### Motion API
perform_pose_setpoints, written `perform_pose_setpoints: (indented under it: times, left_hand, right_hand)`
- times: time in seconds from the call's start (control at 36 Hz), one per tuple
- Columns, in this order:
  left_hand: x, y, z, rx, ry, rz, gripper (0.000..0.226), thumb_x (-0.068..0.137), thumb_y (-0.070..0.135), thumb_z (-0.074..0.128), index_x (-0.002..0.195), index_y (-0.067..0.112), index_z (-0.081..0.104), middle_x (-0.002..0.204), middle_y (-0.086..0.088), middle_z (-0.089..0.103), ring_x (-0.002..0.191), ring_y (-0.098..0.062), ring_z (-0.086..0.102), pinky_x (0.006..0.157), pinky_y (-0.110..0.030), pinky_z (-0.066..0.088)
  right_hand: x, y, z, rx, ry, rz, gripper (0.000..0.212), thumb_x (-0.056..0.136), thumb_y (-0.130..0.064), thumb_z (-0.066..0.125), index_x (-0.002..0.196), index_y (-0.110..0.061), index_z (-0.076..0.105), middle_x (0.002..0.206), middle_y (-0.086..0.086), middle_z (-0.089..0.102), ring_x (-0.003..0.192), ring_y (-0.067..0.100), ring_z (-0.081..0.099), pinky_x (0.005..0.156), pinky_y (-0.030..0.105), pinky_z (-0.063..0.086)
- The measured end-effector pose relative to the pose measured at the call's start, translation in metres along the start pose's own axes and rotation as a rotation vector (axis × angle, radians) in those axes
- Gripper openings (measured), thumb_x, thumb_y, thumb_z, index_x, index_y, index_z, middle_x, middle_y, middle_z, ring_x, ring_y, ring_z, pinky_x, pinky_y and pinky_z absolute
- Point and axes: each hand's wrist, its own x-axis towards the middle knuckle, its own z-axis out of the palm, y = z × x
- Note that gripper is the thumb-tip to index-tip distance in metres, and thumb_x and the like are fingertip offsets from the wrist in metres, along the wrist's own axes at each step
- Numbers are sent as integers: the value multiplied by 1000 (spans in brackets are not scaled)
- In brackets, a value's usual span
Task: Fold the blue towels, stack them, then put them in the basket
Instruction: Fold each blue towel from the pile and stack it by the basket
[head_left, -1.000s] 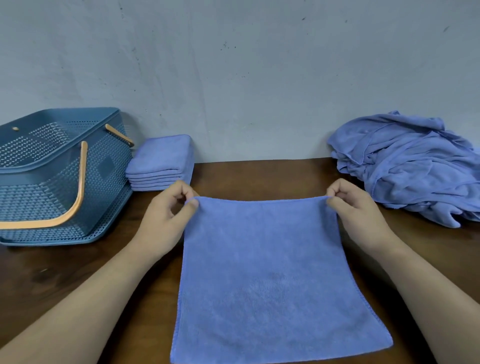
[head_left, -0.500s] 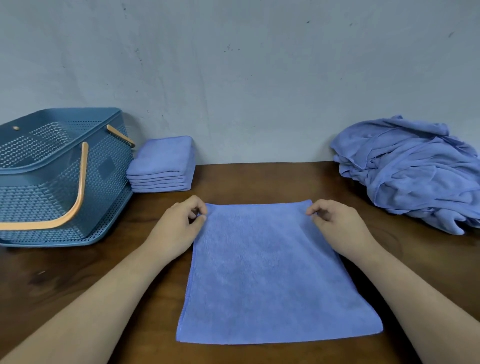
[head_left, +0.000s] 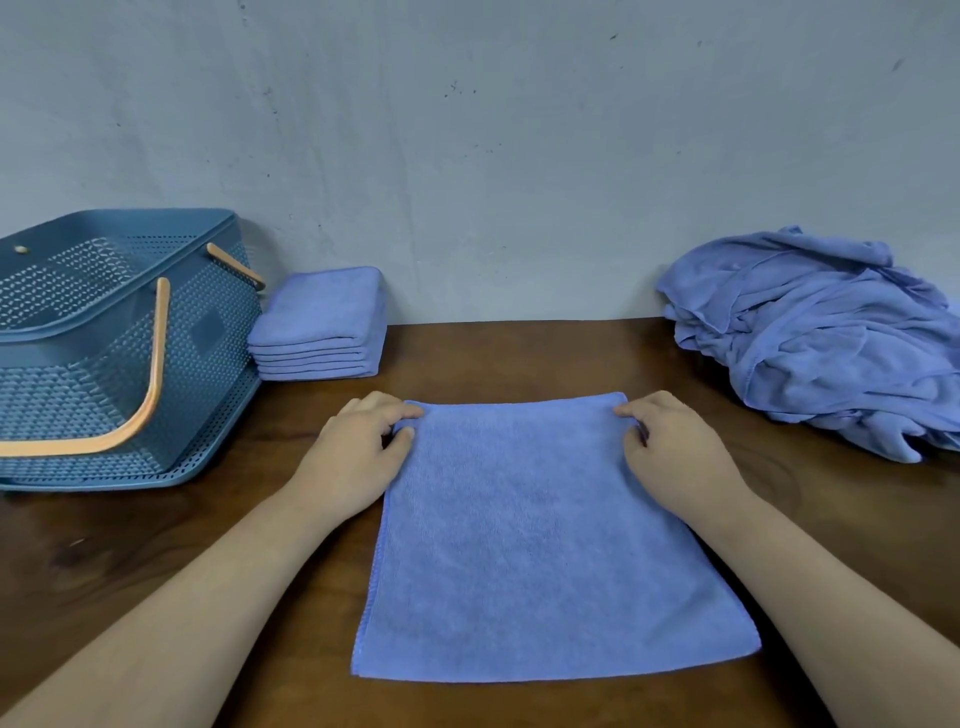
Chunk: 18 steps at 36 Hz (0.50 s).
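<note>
A blue towel (head_left: 540, 540) lies spread flat on the brown table (head_left: 156, 561) in front of me. My left hand (head_left: 358, 452) pinches its far left corner. My right hand (head_left: 675, 452) pinches its far right corner. Both hands rest on the table at the towel's far edge. A stack of folded blue towels (head_left: 322, 322) sits at the back left against the wall. The blue plastic basket (head_left: 104, 353) with orange handles stands left of that stack. A heap of unfolded blue towels (head_left: 821, 338) lies at the back right.
A grey wall (head_left: 493, 156) closes off the back of the table. Bare wood shows between the flat towel and the heap, and in front of the basket.
Both hands have lowered the towel's far edge down onto the table and drawn it away from me. The towel, which hung over the near table edge, now lies fully flat.
</note>
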Motion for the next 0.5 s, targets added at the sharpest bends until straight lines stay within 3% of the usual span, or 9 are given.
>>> perform_pose_setpoints:
  times: [0.11,0.22,0.33,0.42,0.5]
  left_hand:
    - [0,2,0,73,-31,-7,34,108,34,51,140,35,64,134,20,58,115,-9,49,110,-39,42]
    - [-1,4,-1,78,-33,-16,35,109,38,50,141,37,63,137,21,57,117,-8,47,110,-36,40]
    - [-4,9,-3,196,-67,-26,46,107,57,43,148,41,55,150,20,51,130,-10,42,113,-40,38]
    - [-5,12,-5,285,-112,-82,60,104,69,32,158,44,41,162,23,39,148,-10,30,118,-41,28]
    - [-5,13,-6,275,-147,-118,64,104,71,29,162,44,34,168,23,31,157,-11,21,124,-45,21]
  right_hand:
    - [-4,-6,-2,-287,88,-100,44,88,-11,62,130,-23,70,128,-4,61,101,25,54,74,41,51]
    - [-3,-23,-9,-190,-26,-350,46,96,-27,54,141,-31,62,150,-5,54,138,20,49,102,45,49]
    - [-7,-30,3,-151,-369,-379,59,104,-67,27,159,-49,37,171,-16,26,160,9,19,126,40,27]
    - [-5,-28,4,-200,-466,-275,66,99,-78,17,162,-59,13,175,-17,0,162,10,-6,132,41,9]
    - [-7,-32,0,-242,-508,-231,68,95,-83,17,159,-65,0,174,-18,-13,161,14,-17,132,40,-2]
